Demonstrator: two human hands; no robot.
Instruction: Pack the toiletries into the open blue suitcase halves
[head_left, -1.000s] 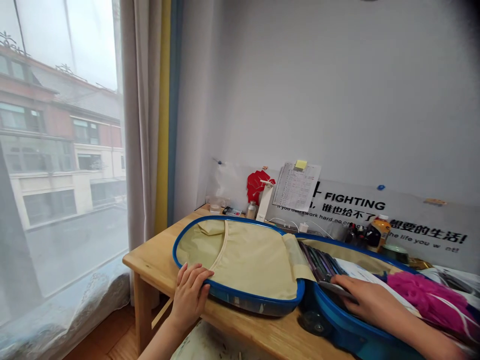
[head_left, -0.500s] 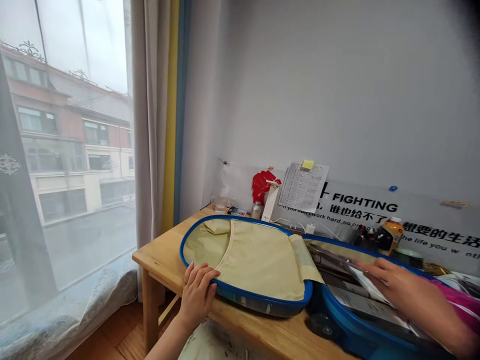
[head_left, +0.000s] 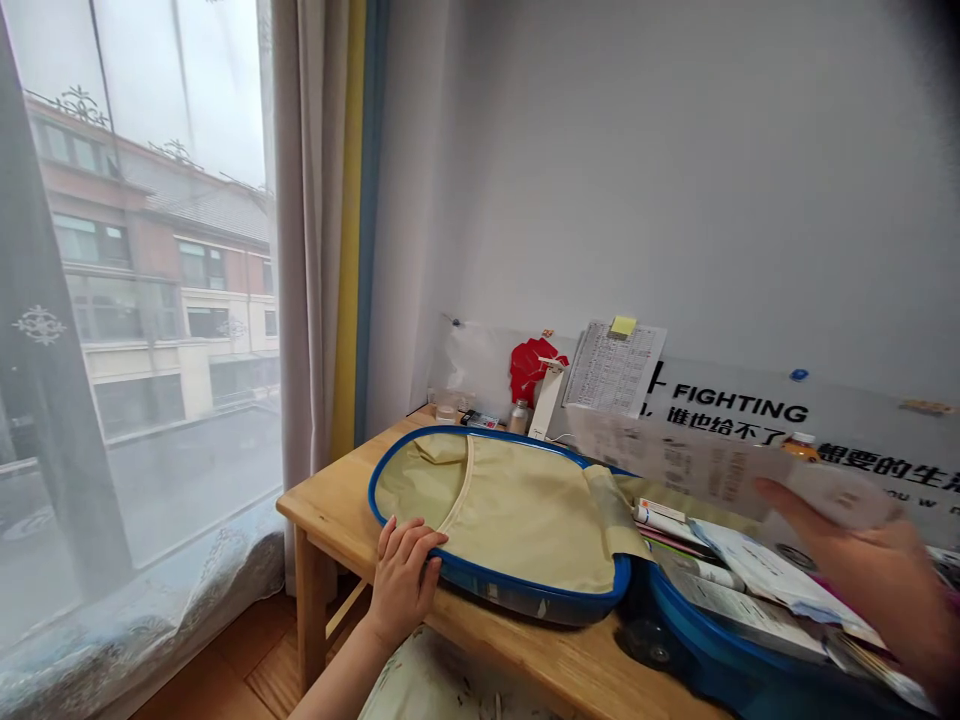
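Blue hard-shell suitcase [head_left: 525, 592] lies open on a pale wooden desk [head_left: 337, 512], both halves flat. Window [head_left: 135, 300] and beige curtain [head_left: 315, 250] are well off to the left of the left hand.

Left hand [head_left: 405, 585] lies palm-down on the near rim of the lid half, fingers flat and close together, resting rather than clamping. Just past its fingertips is the lid's cream fabric lining [head_left: 525, 510]: matt, slightly creased, with a curved elastic-edged pocket seam. Rim is glossy plastic, oval with rounded corners. A black wheel [head_left: 649, 645] shows at the hinge, between the two hands.

The other half, under the right hand, holds loose papers [head_left: 757, 570] and white tubes [head_left: 660, 520], piled flat.

Right hand [head_left: 877, 580] is raised above that half and pinches a printed sheet [head_left: 697, 465], thumb in front, fingers behind. Sheet is thin, whitish and motion-blurred, stretching left from the grip, so its print can't be read.

Behind the sheet: a wall banner [head_left: 750, 410] with black lettering, a taped chart [head_left: 613, 368] and an orange bottle [head_left: 801, 445].
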